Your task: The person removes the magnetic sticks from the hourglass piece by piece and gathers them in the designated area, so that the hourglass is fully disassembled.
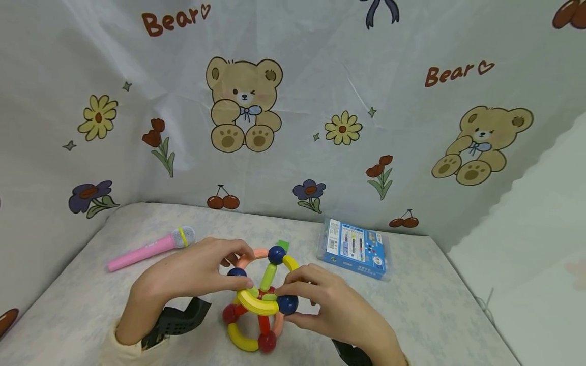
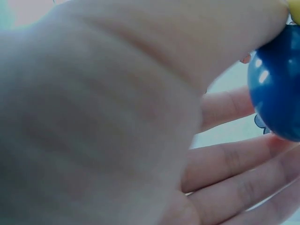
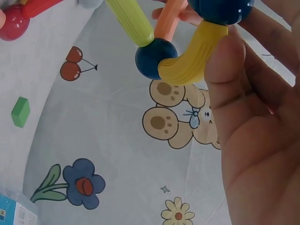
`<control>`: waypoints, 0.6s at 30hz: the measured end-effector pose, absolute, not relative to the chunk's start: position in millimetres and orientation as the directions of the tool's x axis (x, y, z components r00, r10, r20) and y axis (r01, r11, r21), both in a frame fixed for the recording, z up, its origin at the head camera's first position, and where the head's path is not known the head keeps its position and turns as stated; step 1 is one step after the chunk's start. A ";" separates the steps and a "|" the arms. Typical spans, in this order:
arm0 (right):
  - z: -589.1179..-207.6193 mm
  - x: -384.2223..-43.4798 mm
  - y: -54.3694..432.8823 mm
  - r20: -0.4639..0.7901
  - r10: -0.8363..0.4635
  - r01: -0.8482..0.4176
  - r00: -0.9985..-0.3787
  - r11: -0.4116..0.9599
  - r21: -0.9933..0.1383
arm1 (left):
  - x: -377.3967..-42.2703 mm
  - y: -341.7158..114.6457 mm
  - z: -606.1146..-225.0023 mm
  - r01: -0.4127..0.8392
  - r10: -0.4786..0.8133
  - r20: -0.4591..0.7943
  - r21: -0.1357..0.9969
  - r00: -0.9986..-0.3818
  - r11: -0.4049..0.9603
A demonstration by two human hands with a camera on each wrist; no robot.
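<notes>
A toy frame of magnetic rods and balls stands on the table before me, with blue balls at its top and red balls [image 1: 267, 342] at its base. My left hand [image 1: 192, 269] pinches the left blue ball [image 1: 236, 273] between thumb and fingers; that ball shows large in the left wrist view. With my right hand [image 1: 334, 302] I grip the front right blue ball [image 1: 288, 304], where a yellow curved rod [image 1: 256, 304] ends. At the back, a third blue ball [image 1: 276, 255] joins a light green rod [image 1: 268, 277] and more curved rods. Red rods [image 1: 264, 324] show underneath.
Left of the frame lies a pink toy microphone [image 1: 148, 251]. A blue printed box [image 1: 354, 248] in clear plastic rests at the back right. Just behind the frame is a small green block [image 1: 284, 245]. A bear-print cloth [image 1: 302, 76] hangs behind the table.
</notes>
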State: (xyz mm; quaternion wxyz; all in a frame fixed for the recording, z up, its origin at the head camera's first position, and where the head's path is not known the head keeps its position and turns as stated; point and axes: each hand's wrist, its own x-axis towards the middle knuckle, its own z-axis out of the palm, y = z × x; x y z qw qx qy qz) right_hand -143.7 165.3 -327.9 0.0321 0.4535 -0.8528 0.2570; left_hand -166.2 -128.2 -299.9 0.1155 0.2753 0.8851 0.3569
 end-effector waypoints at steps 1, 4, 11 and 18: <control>-328.2 -143.7 165.6 0.295 -0.756 -0.793 -0.584 0.454 -0.406 | -166.1 -128.1 -299.6 0.407 0.569 -0.006 0.692 -0.822 0.596; -328.6 -143.9 166.7 0.313 -0.756 -0.803 -0.575 0.450 -0.391 | -166.2 -127.0 -298.8 0.424 0.566 0.003 0.665 -0.824 0.615; -329.3 -141.9 165.6 0.326 -0.743 -0.804 -0.584 0.474 -0.360 | -165.8 -124.3 -298.4 0.418 0.546 -0.010 0.633 -0.837 0.652; -330.3 -141.2 160.1 0.277 -0.745 -0.790 -0.606 0.526 -0.314 | -165.1 -128.2 -299.9 0.426 0.561 0.006 0.659 -0.828 0.620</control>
